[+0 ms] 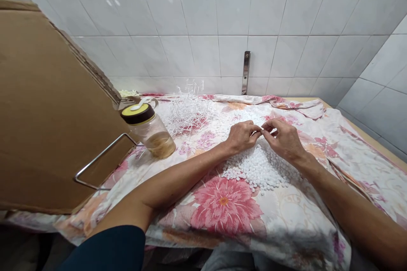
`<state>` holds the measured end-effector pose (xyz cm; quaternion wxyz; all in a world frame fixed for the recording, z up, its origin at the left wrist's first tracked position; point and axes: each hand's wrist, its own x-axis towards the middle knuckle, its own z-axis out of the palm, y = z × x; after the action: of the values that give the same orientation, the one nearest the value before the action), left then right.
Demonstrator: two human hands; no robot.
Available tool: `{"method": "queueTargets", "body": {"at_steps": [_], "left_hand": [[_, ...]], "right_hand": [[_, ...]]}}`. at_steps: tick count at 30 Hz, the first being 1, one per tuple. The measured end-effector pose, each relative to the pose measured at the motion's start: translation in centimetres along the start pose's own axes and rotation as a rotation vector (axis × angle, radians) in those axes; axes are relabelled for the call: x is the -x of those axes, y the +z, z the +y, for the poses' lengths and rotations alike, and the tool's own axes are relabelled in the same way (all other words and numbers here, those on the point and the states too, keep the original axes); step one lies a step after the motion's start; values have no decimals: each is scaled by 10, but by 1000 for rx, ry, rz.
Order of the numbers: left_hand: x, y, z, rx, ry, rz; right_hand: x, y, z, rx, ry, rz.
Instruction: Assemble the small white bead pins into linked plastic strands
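In the head view, your pile of small white beads (265, 167) lies loose on the floral cloth (224, 205), so a forearm brushing it, or a tug on the fabric, could scatter pieces toward the near edge. A wide swing of your left arm might also knock the clear bottle (159, 142) with its yellow-topped lid. The pile spreads beneath your left hand (243, 137) and right hand (282, 137), mostly on your side of them, between your forearms. Both are closed in a fingertip pinch, meeting above it; whatever they grip is too small to make out.
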<state>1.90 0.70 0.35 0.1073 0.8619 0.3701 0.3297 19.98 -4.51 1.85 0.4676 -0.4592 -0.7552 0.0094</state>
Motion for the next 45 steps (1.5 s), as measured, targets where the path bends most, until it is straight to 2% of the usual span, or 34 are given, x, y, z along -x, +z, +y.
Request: {"method": "queueTargets", "body": {"at_steps": [7,10,15,19,22,24,27,29,31,35,40,45], "left_hand": [[5,1,-6,-96,140,24],[6,0,-4,-96,155,10],[4,-1,0,-65,115,-13],[-3,-6,-5,3,-17,14],[-10,-13,-13,243,-139,120],[-15,-16,-15,462,-226,160],[-20,-18,-15,769,-416,115],[-21,-17,-14,926,-515,74],[-22,-17,-13,1008,-555,68],[-21,-18,-12,957,-530,91],[-19,-17,-4,871,-452,129],[-15,-19,14,833,-373,137]], "right_hand": [[0,-2,-1,-100,128,-45],[1,-2,2,-143,176,-71],[3,0,-3,-70,100,-67],[10,3,-26,-122,-13,-159],[12,6,-38,-158,-41,-226],[11,7,-36,-152,-14,-218],[8,6,-24,-112,26,-184],[7,4,-15,-75,41,-174],[6,1,-10,-40,60,-175],[3,-4,-8,-18,141,-184],[1,-7,-10,-78,240,-88],[2,-4,-10,-130,245,-152]]}}
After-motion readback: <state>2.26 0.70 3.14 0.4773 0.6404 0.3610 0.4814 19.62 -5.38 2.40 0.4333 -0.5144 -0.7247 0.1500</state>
